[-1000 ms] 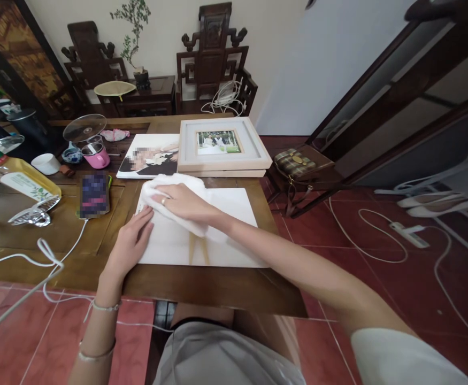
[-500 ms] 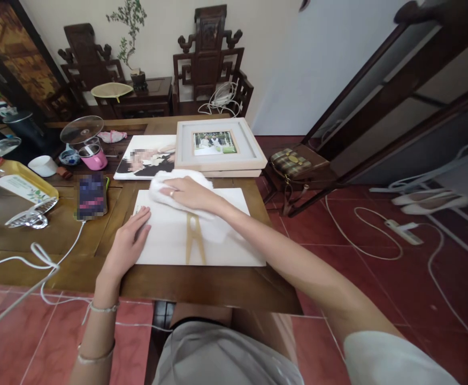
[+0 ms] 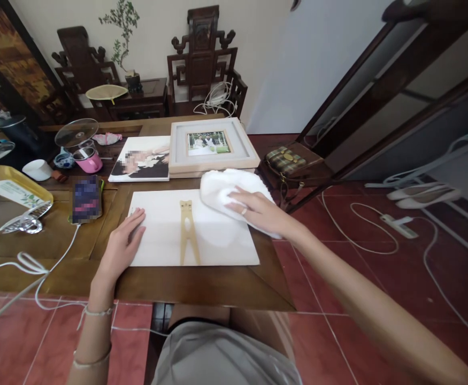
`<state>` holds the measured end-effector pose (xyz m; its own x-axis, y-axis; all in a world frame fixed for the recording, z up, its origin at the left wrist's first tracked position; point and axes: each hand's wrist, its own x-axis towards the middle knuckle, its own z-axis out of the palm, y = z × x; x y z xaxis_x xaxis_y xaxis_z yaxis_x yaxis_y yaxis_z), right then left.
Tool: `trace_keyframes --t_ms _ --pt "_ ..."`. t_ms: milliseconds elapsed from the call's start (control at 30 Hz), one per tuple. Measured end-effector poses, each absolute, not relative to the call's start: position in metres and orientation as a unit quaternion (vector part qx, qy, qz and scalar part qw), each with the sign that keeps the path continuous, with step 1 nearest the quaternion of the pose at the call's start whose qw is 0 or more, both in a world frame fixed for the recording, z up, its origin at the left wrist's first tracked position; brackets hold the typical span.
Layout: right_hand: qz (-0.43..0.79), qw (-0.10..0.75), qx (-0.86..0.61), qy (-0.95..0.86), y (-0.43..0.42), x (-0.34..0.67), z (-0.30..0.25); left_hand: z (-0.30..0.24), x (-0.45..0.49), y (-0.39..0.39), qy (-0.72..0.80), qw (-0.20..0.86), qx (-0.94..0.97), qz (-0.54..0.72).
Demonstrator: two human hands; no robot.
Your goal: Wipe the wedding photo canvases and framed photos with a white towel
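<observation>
A dark wooden table (image 3: pixel 201 289) stands on a floor of glossy red tiles (image 3: pixel 398 283), in soft, even light. Against the far cream wall (image 3: pixel 157 21), a left carved chair (image 3: pixel 79 59) and a right carved chair (image 3: pixel 201 59) flank a low side table (image 3: pixel 149 96) bearing a potted plant (image 3: pixel 123 32). On the right, a pale wall (image 3: pixel 298 69) meets a dark-framed glass door (image 3: pixel 358 83).

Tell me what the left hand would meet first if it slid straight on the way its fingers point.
The left hand lies flat on the white board, fingers pointing away and slightly right. Past the board's far edge it would probably first meet the photo print; depth is uncertain.
</observation>
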<state>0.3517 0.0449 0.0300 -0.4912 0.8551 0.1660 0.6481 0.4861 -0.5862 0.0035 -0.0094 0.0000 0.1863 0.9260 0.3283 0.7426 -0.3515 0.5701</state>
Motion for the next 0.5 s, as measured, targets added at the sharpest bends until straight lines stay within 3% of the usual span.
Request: trace_keyframes --t_ms 333,500 --pt "0.350 0.131 -0.366 -0.852 -0.046 0.353 0.056 0.000 0.003 -0.009 0.551 0.146 0.759 0.314" --pt "0.343 0.169 -0.400 -0.833 -0.015 0.361 0.041 0.001 0.003 -0.009 0.548 0.150 0.760 0.315"
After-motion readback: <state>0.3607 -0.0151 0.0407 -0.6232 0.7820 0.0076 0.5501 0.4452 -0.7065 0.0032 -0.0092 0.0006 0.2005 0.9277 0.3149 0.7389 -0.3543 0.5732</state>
